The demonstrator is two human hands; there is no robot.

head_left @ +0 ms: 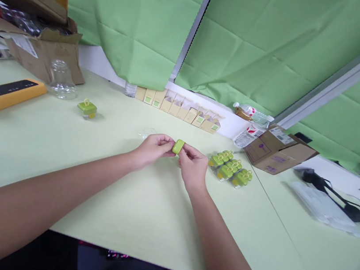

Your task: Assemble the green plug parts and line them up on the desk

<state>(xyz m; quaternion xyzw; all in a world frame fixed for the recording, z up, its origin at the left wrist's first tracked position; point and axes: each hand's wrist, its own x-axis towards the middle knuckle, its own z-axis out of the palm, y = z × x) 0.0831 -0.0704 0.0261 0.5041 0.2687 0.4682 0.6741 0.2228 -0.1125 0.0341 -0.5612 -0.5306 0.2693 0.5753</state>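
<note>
Pale green table (136,209) and the articles resting on its top.
Along the far edge stands a row of small cartons (179,108); to its left, a clear jar (62,82) stands before an open cardboard box (47,56), with a yellow-edged device (8,95) in front. A single green-lidded container (87,108) sits right of the jar; a cluster of green-lidded containers (229,166) stands right of the table's middle. Beyond it, toward the far edge, is a printed cardboard box (273,150). Right of a seam (276,211) lie clear plastic bags (320,206) and a black cable (341,200).
</note>
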